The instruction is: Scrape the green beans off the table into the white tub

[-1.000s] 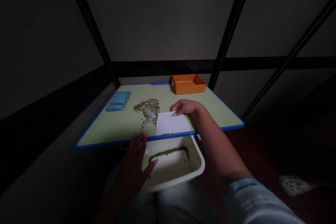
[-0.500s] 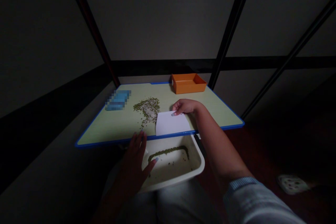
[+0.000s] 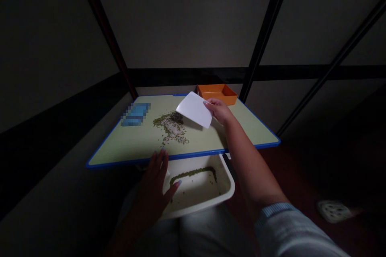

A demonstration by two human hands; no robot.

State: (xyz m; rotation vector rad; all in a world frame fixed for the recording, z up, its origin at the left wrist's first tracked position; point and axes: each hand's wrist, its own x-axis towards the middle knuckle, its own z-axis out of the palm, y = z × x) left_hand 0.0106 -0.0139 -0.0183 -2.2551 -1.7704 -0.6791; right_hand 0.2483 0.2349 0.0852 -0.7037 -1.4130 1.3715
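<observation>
My right hand [image 3: 219, 110] pinches a flexible white sheet [image 3: 195, 109], like a card or scraper, by its right edge. The sheet is tilted and raised above the table, just right of a pile of small green beans mixed with white grains [image 3: 172, 126]. Lower down, my left hand [image 3: 153, 184] lies over the left side of a white bin [image 3: 227, 186], fingers stretched toward the table edge and thumb apart over the bin's inside. A band of green beans [image 3: 193, 173] lines the bin's far inner side, with a few loose ones on its floor.
The light green table [image 3: 126, 148] has a blue rim, and the bin sits below its near edge above my lap. An orange tray [image 3: 218, 94] stands at the back right. A blurred blue item [image 3: 136, 114] lies at the left. A white shoe [image 3: 334, 211] shows lower right.
My right hand has lifted the white sheet from the table's near edge, up and away from me, tilting it. Loose beans and grains now show where it lay. My left hand stays put.
</observation>
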